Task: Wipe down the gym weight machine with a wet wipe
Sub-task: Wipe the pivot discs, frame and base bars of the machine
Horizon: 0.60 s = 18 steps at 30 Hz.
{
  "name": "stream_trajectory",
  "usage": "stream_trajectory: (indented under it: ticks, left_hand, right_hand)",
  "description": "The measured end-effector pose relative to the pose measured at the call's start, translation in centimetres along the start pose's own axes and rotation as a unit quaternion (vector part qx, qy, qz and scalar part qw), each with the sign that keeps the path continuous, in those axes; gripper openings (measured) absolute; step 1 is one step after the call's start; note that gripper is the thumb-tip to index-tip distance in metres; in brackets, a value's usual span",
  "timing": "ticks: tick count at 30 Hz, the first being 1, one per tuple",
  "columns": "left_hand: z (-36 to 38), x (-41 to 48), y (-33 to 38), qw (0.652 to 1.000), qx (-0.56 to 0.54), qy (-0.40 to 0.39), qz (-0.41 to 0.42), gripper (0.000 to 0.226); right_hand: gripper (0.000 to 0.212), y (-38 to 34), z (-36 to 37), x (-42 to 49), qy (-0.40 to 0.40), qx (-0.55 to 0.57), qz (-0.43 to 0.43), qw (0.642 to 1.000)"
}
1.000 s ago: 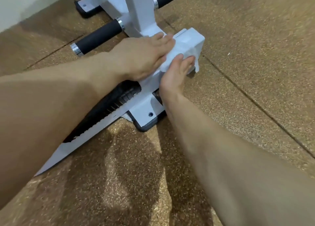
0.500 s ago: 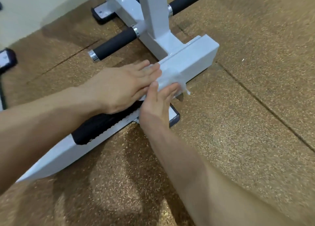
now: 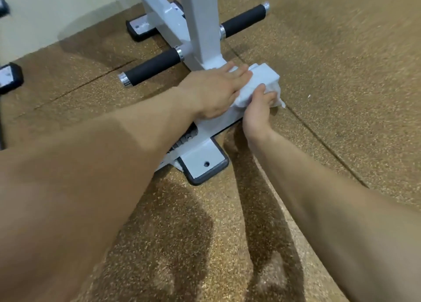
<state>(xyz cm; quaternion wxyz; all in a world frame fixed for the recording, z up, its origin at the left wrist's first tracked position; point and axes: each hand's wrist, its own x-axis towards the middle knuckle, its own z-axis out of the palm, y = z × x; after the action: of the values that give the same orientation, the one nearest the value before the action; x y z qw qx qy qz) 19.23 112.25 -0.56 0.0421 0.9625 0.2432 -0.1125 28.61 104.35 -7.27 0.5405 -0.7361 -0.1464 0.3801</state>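
Note:
The white weight machine [image 3: 200, 28] stands on the cork-coloured floor, its square base beam [image 3: 265, 77] running toward me. A white wet wipe [image 3: 247, 94] is draped over the top and right side of the beam near its far end. My left hand [image 3: 216, 89] lies flat on top of the beam with straight fingers pressing the wipe. My right hand [image 3: 259, 105] presses the wipe against the beam's right side, fingers a little bent and thumb on the upper edge.
Two black foam-covered pegs [image 3: 150, 70] [image 3: 243, 20] stick out from the upright. A white foot plate with a black rubber pad [image 3: 205, 162] sits below my hands. Another foot [image 3: 139, 29] lies near the wall. Dark objects [image 3: 9, 77] sit at the left edge.
Both hands slid back along the beam with the wipe half a second ago, then forward again toward its far end. The camera view also shifted.

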Motion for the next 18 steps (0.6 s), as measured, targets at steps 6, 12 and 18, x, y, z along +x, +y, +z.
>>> stream_trajectory:
  ticks: [6,12,18]
  left_hand:
    - [1.6,-6.1,2.5,0.995,-0.058,0.023,-0.075,0.056]
    - [2.2,-11.8,2.4,0.976,-0.097,0.12,-0.156,0.04]
    - [0.0,-11.0,3.4,0.948,-0.138,0.151,-0.242,0.02]
  right_hand:
    - [0.076,2.3,1.4,-7.9,-0.15,-0.088,-0.049,0.984]
    - [0.028,1.6,-0.9,-9.9,-0.07,-0.154,-0.119,0.978]
    - [0.056,-1.0,-3.0,-6.9,-0.079,-0.247,-0.193,0.946]
